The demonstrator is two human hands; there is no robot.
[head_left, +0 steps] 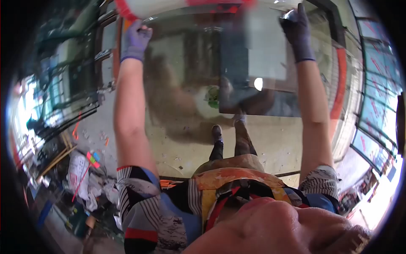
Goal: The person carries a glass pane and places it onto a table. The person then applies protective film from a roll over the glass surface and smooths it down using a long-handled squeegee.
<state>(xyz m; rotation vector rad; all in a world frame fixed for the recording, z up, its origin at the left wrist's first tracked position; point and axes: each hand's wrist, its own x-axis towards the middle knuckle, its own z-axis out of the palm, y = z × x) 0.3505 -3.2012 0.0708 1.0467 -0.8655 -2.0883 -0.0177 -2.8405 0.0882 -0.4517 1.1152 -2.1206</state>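
Observation:
Both arms reach forward, on either side of a large clear, reflective glass pane (pixel 182 46). My left hand (pixel 137 40), in a grey-purple glove with a bare fingertip showing, is closed at the pane's upper left, just below a blurred red and white thing (pixel 127 9). At the upper right my right hand (pixel 297 36), in a matching glove with a dark palm, has its fingers closed and its thumb up. A bright glint shows beside those fingers. A darker rectangle (pixel 237 99) with a light reflection shows between the arms. Exact finger contact is hard to see.
My feet (pixel 217 133) stand on a pale floor (pixel 186 156) with scattered bits. White bags (pixel 78 173), wooden strips (pixel 57 163) and clutter lie to the left. Framed glass panels (pixel 376 106) with red markings stand at the right, beside an orange-red upright strip (pixel 339 84).

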